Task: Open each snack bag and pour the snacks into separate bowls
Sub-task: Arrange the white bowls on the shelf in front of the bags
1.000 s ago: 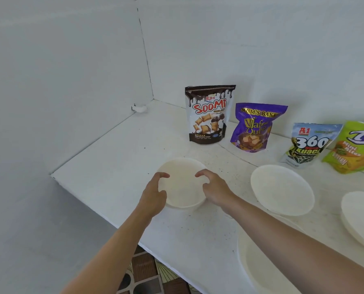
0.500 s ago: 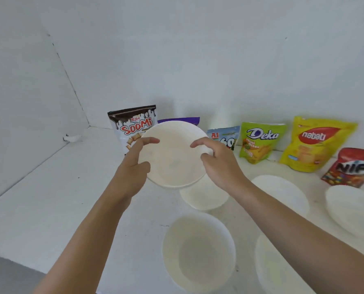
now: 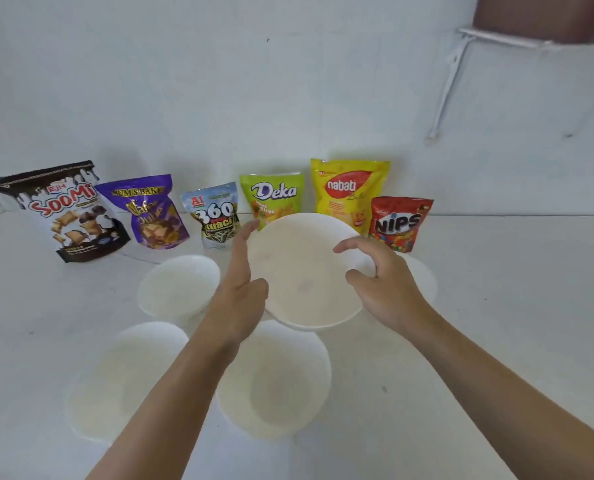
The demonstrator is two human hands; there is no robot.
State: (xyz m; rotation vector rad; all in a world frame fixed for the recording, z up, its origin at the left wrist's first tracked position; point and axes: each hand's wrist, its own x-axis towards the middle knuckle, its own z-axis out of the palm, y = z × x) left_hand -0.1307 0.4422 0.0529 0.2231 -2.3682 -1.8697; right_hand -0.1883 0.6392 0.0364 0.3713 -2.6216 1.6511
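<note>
Where white counter (image 3: 496, 306) meets wall (image 3: 288, 81) (both scuffed), snack bags (image 3: 271, 195) stand.

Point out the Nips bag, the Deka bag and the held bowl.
Nips bag (image 3: 397, 223), head view, on the logo.
Deka bag (image 3: 273, 192), head view, on the logo.
Held bowl (image 3: 306, 271), head view, inside surface.

Held bowl (image 3: 306, 271) hides the Deka bag's (image 3: 271, 195) base — perhaps another bowl (image 3: 423, 278) too.
</note>
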